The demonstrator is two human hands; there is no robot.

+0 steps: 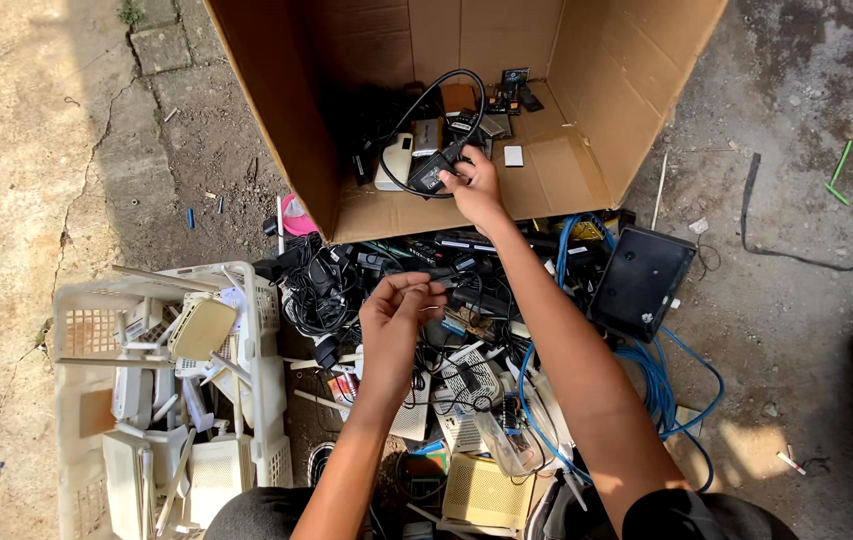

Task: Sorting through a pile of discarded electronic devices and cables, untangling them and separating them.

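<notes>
My right hand [474, 187] reaches into a tipped cardboard box [607, 90] and grips a black power adapter [434, 170], whose cable loops up above it. My left hand [394, 320] hovers over a heap of black cables and adapters [322, 290], fingers pinched on a thin black cable end [442, 288]. More adapters and small devices lie inside the box [495, 110].
A white plastic crate [265, 300] at the left holds white routers with antennas. A black router [639, 282] and blue cable [657, 385] lie to the right. Flat white devices [467, 395] sit near my knees. The surrounding ground is bare dirt and cracked concrete.
</notes>
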